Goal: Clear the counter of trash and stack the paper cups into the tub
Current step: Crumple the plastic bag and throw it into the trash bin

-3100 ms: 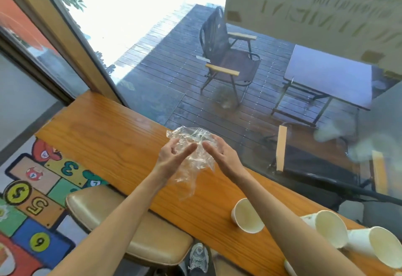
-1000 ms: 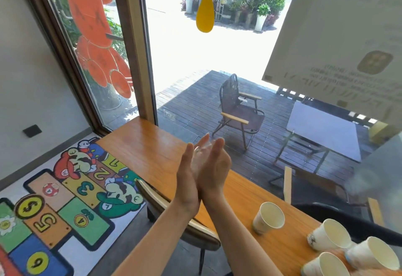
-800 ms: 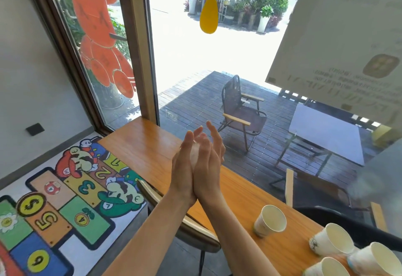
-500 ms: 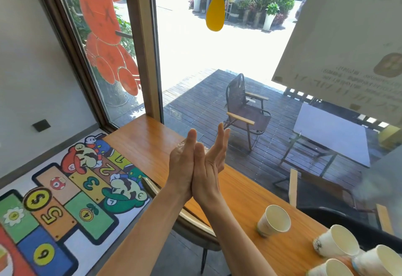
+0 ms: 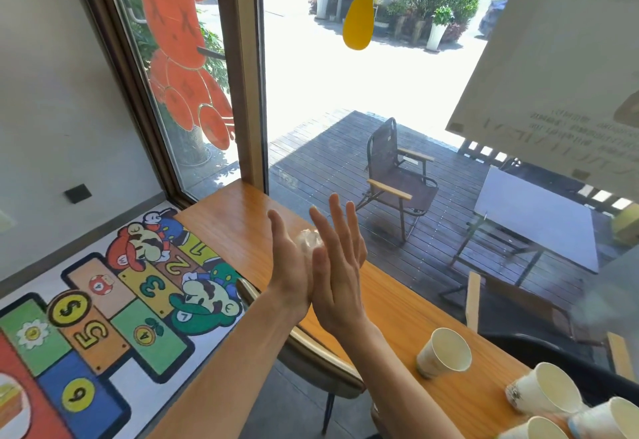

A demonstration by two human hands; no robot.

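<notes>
Both hands stand upright above the counter point(image 5: 397, 303), heels touching: left hand point(image 5: 288, 265) and right hand point(image 5: 337, 265) with fingers straight, squeezing a clear plastic wad point(image 5: 308, 239) between the palms. Paper cups point(image 5: 444, 357) lie at the counter's right end.

Strong daylight floods through the tall glass window point(image 5: 363, 92), overexposing the pavement outside; wide-angle edges bend, fingers slightly blurred.
</notes>
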